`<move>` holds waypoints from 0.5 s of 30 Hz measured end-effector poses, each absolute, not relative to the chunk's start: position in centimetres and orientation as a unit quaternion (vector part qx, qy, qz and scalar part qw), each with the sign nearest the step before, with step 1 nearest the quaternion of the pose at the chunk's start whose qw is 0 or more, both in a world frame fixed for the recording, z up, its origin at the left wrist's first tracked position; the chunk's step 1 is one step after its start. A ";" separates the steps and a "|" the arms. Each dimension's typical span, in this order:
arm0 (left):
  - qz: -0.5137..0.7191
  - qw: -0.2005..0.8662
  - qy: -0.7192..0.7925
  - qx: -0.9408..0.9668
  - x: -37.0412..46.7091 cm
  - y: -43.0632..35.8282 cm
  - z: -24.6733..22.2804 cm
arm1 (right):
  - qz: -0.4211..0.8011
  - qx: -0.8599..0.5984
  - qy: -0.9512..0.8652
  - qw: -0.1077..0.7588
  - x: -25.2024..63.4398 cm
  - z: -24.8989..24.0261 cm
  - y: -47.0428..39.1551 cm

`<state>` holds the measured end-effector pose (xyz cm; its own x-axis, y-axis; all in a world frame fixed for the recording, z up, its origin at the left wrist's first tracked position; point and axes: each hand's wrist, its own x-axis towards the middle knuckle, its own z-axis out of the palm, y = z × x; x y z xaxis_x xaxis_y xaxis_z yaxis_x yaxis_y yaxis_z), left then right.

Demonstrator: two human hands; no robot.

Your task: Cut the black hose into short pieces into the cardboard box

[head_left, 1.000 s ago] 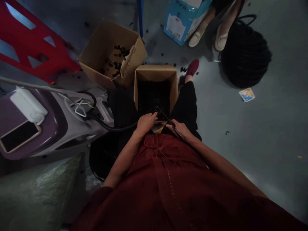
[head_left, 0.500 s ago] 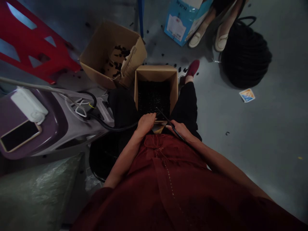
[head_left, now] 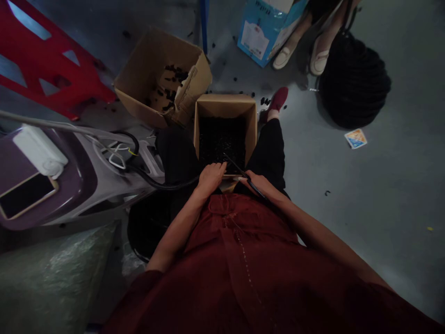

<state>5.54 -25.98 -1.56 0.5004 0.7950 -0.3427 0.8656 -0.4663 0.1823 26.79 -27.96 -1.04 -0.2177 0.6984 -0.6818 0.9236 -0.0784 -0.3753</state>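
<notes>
At the square cardboard box (head_left: 225, 98), left hand (head_left: 211, 177) pinches ribbed tubing (head_left: 170, 187), right hand (head_left: 260, 182) a slender tool (head_left: 238, 166).

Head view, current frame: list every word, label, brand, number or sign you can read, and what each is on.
No text is clearly readable.
Blue box: dark upside-down lettering at its top edge, too blurred to read.
White label on that box: print too small to read.
Orange-and-blue card on the floor: any wording too small to read.
</notes>
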 end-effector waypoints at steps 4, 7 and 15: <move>-0.116 0.173 0.496 0.843 5.7 -26.0 -1.8 | -0.404 0.611 0.666 0.140 26.8 -0.8 -28.2; -0.119 0.179 0.496 0.841 5.7 -26.0 -1.8 | -0.397 0.617 0.663 0.145 26.9 -0.8 -28.6; -0.110 0.190 0.518 0.827 5.7 -25.9 -1.6 | -0.386 0.625 0.659 0.160 26.9 -1.8 -28.7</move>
